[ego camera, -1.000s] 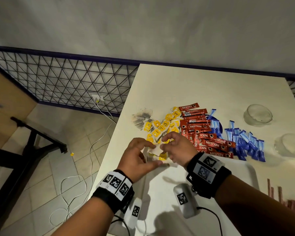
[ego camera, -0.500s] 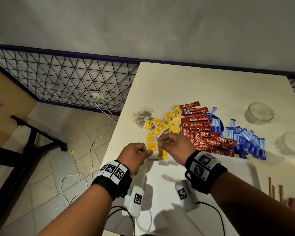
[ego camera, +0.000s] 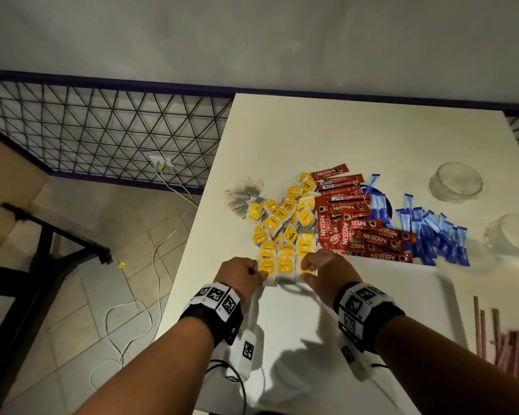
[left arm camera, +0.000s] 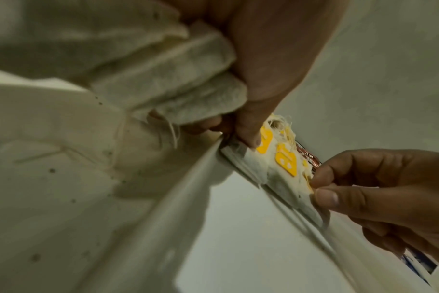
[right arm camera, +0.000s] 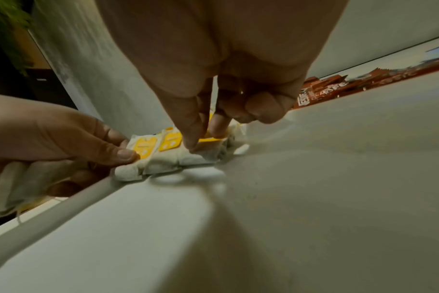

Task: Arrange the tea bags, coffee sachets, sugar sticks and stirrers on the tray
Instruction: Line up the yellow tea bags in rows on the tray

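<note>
Three yellow-tagged tea bags (ego camera: 285, 268) lie side by side in the far left corner of the white tray (ego camera: 387, 301). My left hand (ego camera: 240, 275) grips several more tea bags (left arm camera: 188, 83) in its curled fingers, and its thumb presses the leftmost bag of the row (right arm camera: 168, 156). My right hand (ego camera: 321, 271) pinches the rightmost bag between thumb and forefinger. Beyond the tray lie a pile of tea bags (ego camera: 285, 214), red coffee sachets (ego camera: 369, 232) and blue sugar sticks (ego camera: 435, 235). Brown stirrers (ego camera: 498, 333) lie at the right.
Two upturned glass bowls (ego camera: 456, 182) (ego camera: 513, 239) stand at the table's right. The table's left edge drops to a tiled floor with cables (ego camera: 162, 235). A wire fence (ego camera: 102, 130) runs behind. The tray rim (right arm camera: 88, 196) passes just under my left hand.
Both hands have gone from holding one tea bag between them above the tray to resting on a row of three bags laid in its corner.
</note>
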`<state>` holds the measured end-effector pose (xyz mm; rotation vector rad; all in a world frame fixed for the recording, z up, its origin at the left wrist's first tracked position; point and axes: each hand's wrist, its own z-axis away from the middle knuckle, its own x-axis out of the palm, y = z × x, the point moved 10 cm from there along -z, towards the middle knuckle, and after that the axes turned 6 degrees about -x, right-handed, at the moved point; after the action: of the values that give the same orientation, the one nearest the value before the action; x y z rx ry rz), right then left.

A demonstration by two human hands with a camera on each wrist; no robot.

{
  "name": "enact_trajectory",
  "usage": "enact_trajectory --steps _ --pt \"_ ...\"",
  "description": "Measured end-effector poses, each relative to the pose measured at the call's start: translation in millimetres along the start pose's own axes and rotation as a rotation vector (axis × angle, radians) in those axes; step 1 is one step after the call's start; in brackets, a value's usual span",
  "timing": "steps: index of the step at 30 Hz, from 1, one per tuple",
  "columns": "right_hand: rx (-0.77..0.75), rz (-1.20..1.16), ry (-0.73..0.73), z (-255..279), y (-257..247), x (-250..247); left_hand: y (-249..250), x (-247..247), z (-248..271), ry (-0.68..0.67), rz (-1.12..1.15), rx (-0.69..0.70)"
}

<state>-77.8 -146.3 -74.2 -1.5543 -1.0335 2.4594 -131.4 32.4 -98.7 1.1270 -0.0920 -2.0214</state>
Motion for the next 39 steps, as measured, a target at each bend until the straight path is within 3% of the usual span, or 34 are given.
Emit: enact_trajectory --steps 5,15,17,20,22,24,26,29,32,35,39 --pt "-0.021 0.041 0.002 -1 0 3 3 -11 2 0.111 0.044 -0.002" --pt "-0.058 0.049 0.000 -5 0 8 4 -8 3 0.112 0.076 -0.005" --pt "-0.069 0.038 0.024 -3 -2 4 1 -19 6 0.165 0.134 -0.019" --pt "-0.222 -0.057 0.132 6 -30 -17 -10 -40 14 0.253 0.522 -0.064" --pt "-0.282 -0.216 0.090 13 -53 -21 -12 -31 18 0.114 1.015 -0.143" --pt "-0.197 -0.425 -0.059 17 -67 -9 -1 -18 25 -0.075 1.484 -0.186" --pt "-0.040 -0.685 -0.159 20 -73 5 19 -15 30 -0.193 1.670 -0.138" --pt "0.114 -0.910 -0.263 27 -79 13 40 -22 38 -0.183 1.664 -0.019" --pt "0.122 -1.010 -0.338 33 -85 10 51 -31 47 -0.032 1.462 0.076" --pt "0.100 -1.092 -0.309 33 -81 3 58 -32 52 0.058 1.334 0.090" --pt "0.061 -1.010 -0.188 29 -70 -12 67 -12 56 -0.199 1.430 0.039"
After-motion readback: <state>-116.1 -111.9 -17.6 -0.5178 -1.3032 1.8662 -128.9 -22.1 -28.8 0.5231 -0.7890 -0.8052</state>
